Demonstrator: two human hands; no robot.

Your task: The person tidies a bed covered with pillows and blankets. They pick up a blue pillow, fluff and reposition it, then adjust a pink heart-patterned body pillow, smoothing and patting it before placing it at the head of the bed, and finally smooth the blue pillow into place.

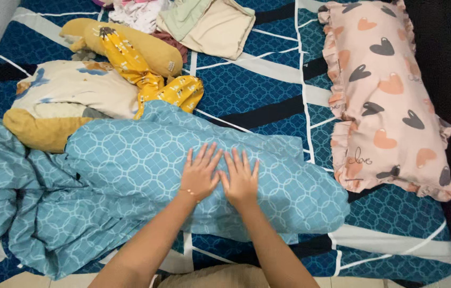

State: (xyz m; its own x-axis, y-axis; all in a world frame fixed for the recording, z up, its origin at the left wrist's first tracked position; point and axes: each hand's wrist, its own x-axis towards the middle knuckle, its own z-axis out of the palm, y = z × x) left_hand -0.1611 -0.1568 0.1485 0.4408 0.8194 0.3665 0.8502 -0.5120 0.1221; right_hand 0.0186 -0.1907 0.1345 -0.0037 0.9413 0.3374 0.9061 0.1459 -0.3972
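A long pillow in a light blue cover with a white ring pattern [145,154] lies across the bed in front of me. My left hand [200,172] and my right hand [240,178] rest flat on its middle, side by side, fingers spread and pointing away from me. Neither hand grips anything. Loose blue cover fabric [33,213] of the same pattern bunches at the pillow's left end.
A pink pillow with heart prints [388,90] lies to the right. A yellow and cream cushion [65,101], a yellow bolster [140,50] and folded clothes [209,24] sit at the back. The bed sheet [257,85] is dark blue with white stripes.
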